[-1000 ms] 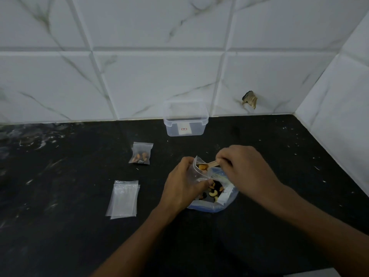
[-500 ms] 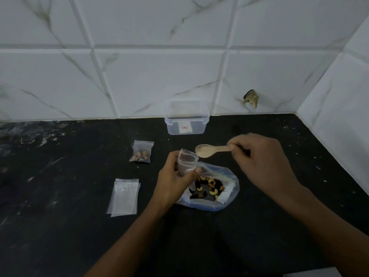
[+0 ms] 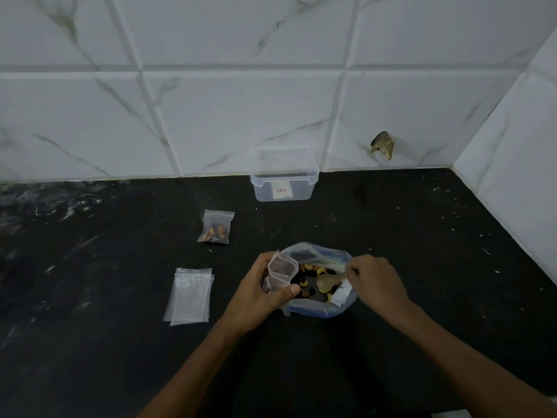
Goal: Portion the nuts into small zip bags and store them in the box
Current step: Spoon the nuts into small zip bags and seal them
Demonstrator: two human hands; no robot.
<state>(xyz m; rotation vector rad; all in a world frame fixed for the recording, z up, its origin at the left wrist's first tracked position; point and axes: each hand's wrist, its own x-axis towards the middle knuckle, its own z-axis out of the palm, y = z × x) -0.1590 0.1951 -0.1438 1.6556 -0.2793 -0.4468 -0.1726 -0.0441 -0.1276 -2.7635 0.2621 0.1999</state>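
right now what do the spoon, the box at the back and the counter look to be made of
Spoon: pale tan and matte, probably wood, though blurred.
Box: clear plastic, glossy; the wall shows through it.
Counter: black, speckled with pale flecks, likely polished stone, though a laminate could look the same.

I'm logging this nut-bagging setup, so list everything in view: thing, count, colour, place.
storage box: one, clear, lidless, against the wall
filled zip bag: one, clear, nuts inside, left of centre
empty zip bags: small stack, clear, near left
large nut bag: one, clear-bluish, open, centre
spoon: one, pale, dipped in the large bag
small zip bag: one, clear, held open
countertop: black
left hand: holds the small bag
right hand: holds the spoon
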